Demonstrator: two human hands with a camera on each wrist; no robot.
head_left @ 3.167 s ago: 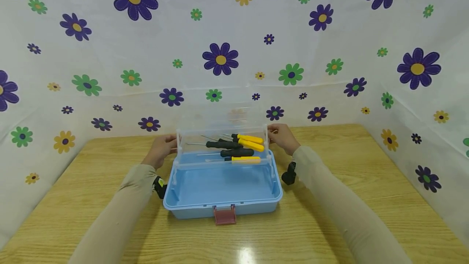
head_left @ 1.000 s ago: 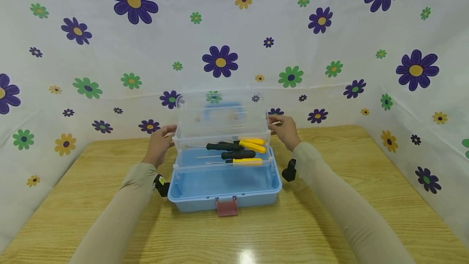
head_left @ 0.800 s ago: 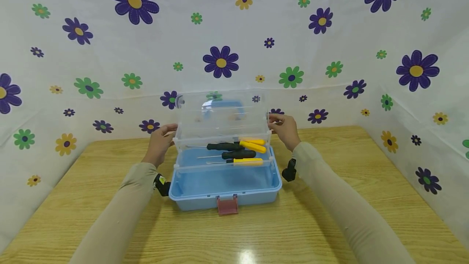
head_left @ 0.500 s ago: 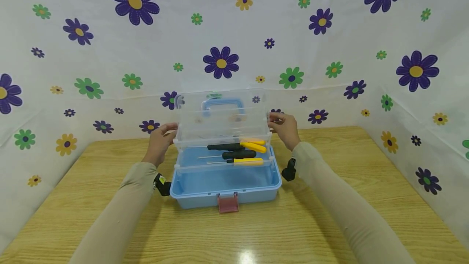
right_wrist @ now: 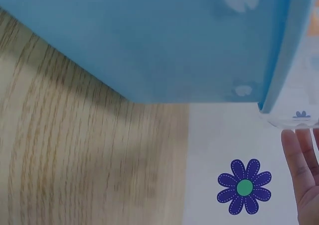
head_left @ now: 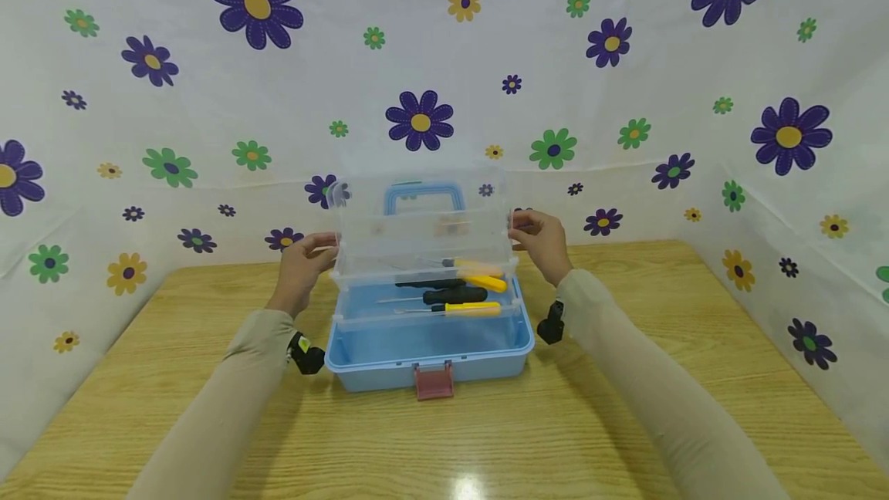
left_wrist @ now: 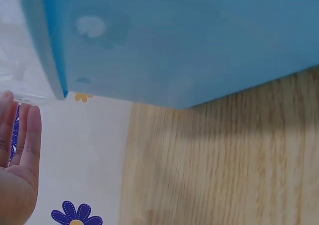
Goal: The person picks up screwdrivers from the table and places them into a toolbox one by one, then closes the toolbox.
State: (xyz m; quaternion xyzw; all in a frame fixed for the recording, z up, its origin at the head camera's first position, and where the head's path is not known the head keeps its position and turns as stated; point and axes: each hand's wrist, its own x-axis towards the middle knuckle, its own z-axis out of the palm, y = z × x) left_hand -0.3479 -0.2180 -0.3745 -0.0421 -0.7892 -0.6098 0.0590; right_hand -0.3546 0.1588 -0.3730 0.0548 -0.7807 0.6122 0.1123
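Note:
A light blue toolbox (head_left: 434, 375) with a pink latch (head_left: 434, 383) stands raised at the middle of the table. Its clear lid (head_left: 424, 241) is up, a blue handle (head_left: 424, 190) showing at its top. My left hand (head_left: 300, 272) touches the lid's left side with nearly straight fingers (left_wrist: 33, 130). On the opposite side, my right hand (head_left: 543, 244) has its fingertips at the lid's right edge, fingers (right_wrist: 294, 155) extended. Below the lid, a clear tray (head_left: 389, 321) carries several screwdrivers, among them a yellow-handled screwdriver (head_left: 472, 309) and a black-handled screwdriver (head_left: 454, 295).
The wooden table (head_left: 444, 446) reaches a white cloth (head_left: 486, 52) printed with flowers, behind and along both sides. A black wrist camera (head_left: 552, 322) sits close to the toolbox's right side, another wrist camera (head_left: 307, 353) close to its left.
The lid has swung forward over the tray, covering more of the screwdrivers, and its handle has come into view. Both hands have risen slightly with it. The toolbox's front has shifted away from me.

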